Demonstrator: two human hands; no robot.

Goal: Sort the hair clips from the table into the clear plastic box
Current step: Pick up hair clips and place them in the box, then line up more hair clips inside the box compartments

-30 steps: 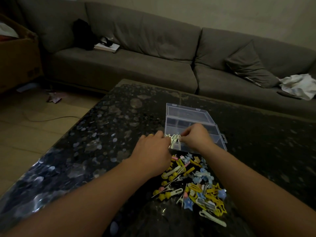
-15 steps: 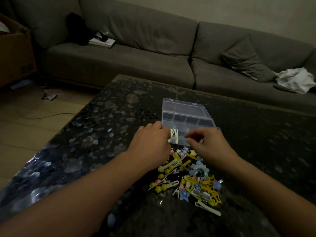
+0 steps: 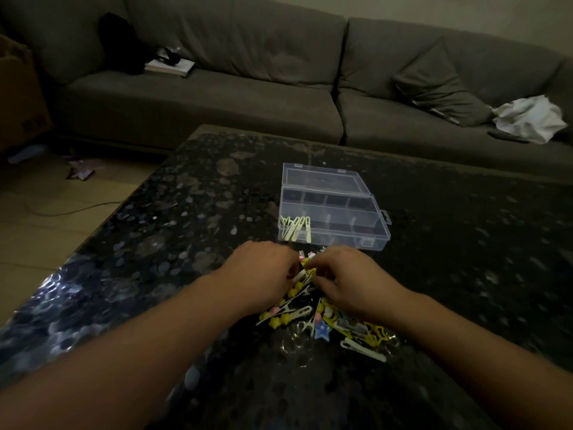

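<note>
The clear plastic box (image 3: 366,223) lies open on the dark table (image 3: 186,243), its lid flat behind it. Several pale yellow clips (image 3: 296,228) sit in its near left compartment. A pile of hair clips (image 3: 328,321), yellow, white, blue and pink, lies just in front of the box. Both hands are down on the far end of the pile, fingertips nearly meeting. My left hand (image 3: 263,271) has its fingers curled and pinches a pale clip (image 3: 299,276). My right hand (image 3: 344,274) curls its fingers into the clips; its blurred fingertips hide any grasp.
A grey sofa (image 3: 248,97) runs behind the table, with a book (image 3: 169,67), a cushion (image 3: 440,88) and a white cloth (image 3: 530,117) on it. A cardboard box (image 3: 18,94) and wooden floor (image 3: 46,231) lie left of the table edge.
Both hands drew back from the box to the pile. The pale yellow clips that the left hand held at the box now lie in its near left compartment.
</note>
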